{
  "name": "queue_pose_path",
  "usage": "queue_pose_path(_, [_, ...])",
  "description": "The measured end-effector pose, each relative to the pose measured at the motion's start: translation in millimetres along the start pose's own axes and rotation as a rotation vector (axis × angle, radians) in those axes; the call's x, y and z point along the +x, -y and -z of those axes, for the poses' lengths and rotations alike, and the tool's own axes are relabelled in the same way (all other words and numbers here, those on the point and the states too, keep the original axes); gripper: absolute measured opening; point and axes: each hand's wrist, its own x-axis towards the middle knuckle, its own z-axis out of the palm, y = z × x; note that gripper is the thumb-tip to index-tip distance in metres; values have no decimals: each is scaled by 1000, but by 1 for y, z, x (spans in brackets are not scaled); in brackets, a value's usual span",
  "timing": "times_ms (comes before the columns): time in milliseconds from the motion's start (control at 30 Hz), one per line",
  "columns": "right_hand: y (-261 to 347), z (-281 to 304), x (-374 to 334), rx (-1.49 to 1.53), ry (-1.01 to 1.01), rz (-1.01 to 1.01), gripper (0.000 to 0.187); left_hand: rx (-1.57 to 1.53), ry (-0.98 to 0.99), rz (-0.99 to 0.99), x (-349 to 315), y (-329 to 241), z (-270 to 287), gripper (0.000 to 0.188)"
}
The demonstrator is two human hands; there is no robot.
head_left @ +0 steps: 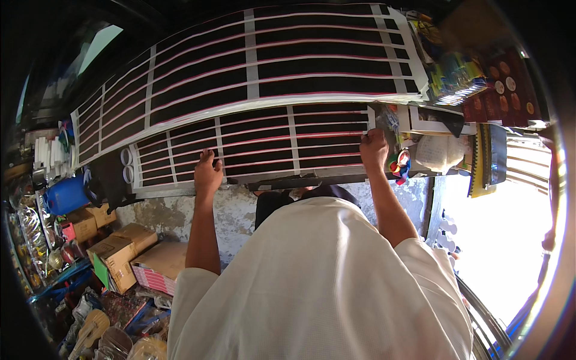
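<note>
In front of me lies a printed sheet with long black panels, divided by white and reddish lines. My left hand rests on its near left part, fingers apart and slightly bent, with no object seen in it. At the sheet's right edge is my right hand, its fingers curled closed; a small dark bit shows at the fingertips, too small to name. Beyond, overlapping the far side of this sheet, lies a larger stack of similar printed sheets.
Right of my right hand lie a bundle of colourful ribbons and a plastic-wrapped white bundle. White rolls stand at the sheet's left end. Further left are a blue container and cardboard boxes. Packaged goods fill the far right.
</note>
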Motion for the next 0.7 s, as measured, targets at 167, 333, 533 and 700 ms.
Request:
queue_pose_path(167, [-8, -3, 13, 19, -59, 77, 12, 75, -5, 16, 3, -8, 1, 53])
queue_pose_path(333, [-2, -7, 18, 60, -63, -29, 10, 122, 67, 71, 5, -14, 8, 53])
queue_pose_path(533, [4, -7, 24, 35, -83, 4, 10, 184, 58, 69, 8, -11, 0, 54])
queue_pose_path(700, [7, -8, 27, 48, -88, -22, 9, 187, 63, 82, 7, -11, 0, 54])
